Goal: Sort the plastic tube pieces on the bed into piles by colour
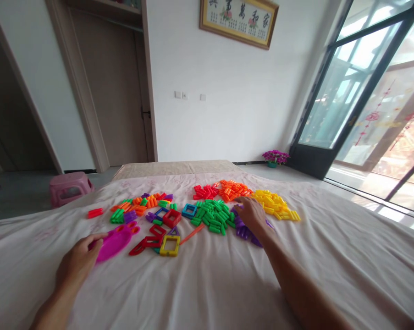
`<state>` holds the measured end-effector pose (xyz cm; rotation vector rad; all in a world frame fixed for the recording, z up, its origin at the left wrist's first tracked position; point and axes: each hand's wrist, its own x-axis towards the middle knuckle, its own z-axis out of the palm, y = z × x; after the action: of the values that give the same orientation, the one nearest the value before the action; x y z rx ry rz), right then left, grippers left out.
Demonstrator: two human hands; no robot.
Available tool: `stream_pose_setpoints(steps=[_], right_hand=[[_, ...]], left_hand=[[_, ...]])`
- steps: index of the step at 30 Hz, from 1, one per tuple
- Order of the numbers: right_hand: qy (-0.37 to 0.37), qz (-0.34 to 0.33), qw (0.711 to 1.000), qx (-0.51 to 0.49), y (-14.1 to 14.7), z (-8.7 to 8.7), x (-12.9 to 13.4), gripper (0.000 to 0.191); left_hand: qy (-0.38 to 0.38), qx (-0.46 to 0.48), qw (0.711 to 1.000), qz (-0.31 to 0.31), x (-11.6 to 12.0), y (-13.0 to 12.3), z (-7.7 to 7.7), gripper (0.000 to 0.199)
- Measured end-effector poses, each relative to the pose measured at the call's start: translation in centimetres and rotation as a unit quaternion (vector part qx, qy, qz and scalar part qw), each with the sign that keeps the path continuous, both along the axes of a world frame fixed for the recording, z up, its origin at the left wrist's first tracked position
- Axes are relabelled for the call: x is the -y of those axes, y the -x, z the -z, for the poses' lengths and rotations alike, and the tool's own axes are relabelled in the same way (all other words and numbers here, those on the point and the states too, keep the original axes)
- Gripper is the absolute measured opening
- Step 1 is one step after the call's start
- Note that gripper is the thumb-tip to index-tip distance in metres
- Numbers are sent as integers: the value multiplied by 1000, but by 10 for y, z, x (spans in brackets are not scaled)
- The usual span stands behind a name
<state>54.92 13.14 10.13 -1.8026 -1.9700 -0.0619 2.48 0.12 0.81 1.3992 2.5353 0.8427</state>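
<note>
1. A bare left forearm (55, 300) enters at lower left, angled forward and inward.
2. The left hand (76, 257) closes in a pinch, thumb below the extended fingers, all pointing right.
3. A bare right forearm (291, 279) stretches in from lower right, reaching farther forward than the left.
4. The right hand (252, 215) faces palm down, fingers directed leftward; how tightly they curl is unclear.

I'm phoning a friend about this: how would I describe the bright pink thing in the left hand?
Find the pale cloth, then the left hand over its left side. It holds the magenta piece, left of the yellow square frame. Broad and rounded, it is the cloth's only magenta item, far larger than the small blocks nearby.
</note>
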Motion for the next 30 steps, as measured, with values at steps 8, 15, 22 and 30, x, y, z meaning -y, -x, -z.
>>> stream_pose_setpoints(steps=[8,15,22,30], right_hand=[[67,-240,969,-1,109,25,37,31],[101,-195,971,93,137,35,30,25],[33,-189,979,65,127,44,24,26],[-20,-286,958,-22,139,47,39,41]], left_hand=[[17,57,998,-8,4,-8,-11,42],[21,62,998,-13,3,-8,-10,45],[11,48,999,-3,6,-9,-10,44],[-88,-116,986,78,3,-21,-7,37]])
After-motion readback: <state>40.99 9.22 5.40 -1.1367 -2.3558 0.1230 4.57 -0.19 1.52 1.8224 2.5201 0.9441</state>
